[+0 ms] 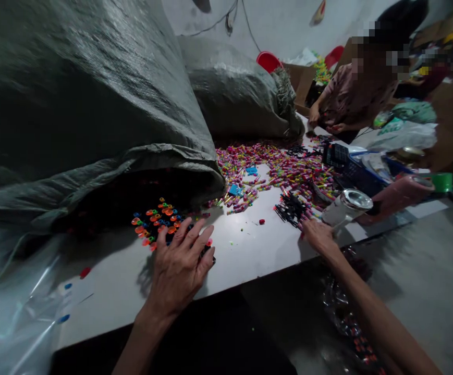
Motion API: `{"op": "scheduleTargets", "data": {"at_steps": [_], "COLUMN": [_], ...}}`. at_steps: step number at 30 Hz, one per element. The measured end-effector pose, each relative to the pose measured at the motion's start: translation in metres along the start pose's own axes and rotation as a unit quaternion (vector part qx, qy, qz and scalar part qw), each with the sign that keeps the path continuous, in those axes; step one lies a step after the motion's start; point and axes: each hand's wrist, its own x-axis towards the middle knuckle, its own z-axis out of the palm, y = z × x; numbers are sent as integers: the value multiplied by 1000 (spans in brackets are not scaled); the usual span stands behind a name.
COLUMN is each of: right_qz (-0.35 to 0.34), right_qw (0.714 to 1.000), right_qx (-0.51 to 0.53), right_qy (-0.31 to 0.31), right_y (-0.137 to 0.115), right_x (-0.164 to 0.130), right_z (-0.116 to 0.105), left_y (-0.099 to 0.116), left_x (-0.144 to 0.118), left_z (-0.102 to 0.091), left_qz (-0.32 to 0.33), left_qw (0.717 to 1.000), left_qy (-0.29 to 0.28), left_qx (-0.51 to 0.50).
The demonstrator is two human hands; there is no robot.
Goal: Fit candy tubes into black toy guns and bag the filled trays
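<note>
My left hand (182,260) lies palm down with its fingers spread over a cluster of small black pieces with orange, blue and green round ends (152,220). Part of that cluster is hidden under the fingers. Over to the right, my right hand (319,235) is closed at the edge of a pile of thin black sticks (290,207). Its fingertips touch small pink pieces there, and what they grip is hidden. A heap of small pink and yellow pieces (265,156) spreads across the white table (245,250) behind both hands.
A large grey-green sack (93,94) gapes at the left, with a second sack (237,94) behind. Light blue blocks (235,190) lie in the heap. A metal-topped container (349,205), a pink cylinder (404,194) and a blue basket (361,167) stand right. A co-worker (361,101) sits beyond.
</note>
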Motion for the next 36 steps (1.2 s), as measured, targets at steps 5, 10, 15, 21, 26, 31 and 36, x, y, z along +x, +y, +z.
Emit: {"op": "scheduleTargets", "data": {"at_steps": [5, 10, 15, 21, 26, 31, 36], "right_qz": [23, -92, -194, -312, -320, -309, -215], "right_qw": [995, 803, 697, 783, 875, 876, 699], "right_qx": [93, 586, 666, 526, 360, 366, 667], "right_qy": [26, -55, -181, -111, -39, -56, -143], "right_y": [-20, -113, -201, -211, -226, -216, -211], "right_x": [-1, -24, -44, -44, -61, -71, -53], "right_z": [4, 2, 14, 25, 12, 17, 1], "left_y": [-3, -1, 0, -3, -3, -11, -35], "left_x": [-3, -2, -2, -6, -6, -34, -65], "left_z": [5, 4, 1, 2, 4, -4, 27], "left_qz": [-17, -27, -28, -29, -26, -131, -420], "left_qw": [999, 999, 998, 998, 998, 975, 769], "left_qy": [10, 11, 3, -3, -10, 125, 286], "left_qx": [-28, -43, -48, -60, -61, -130, -387]}}
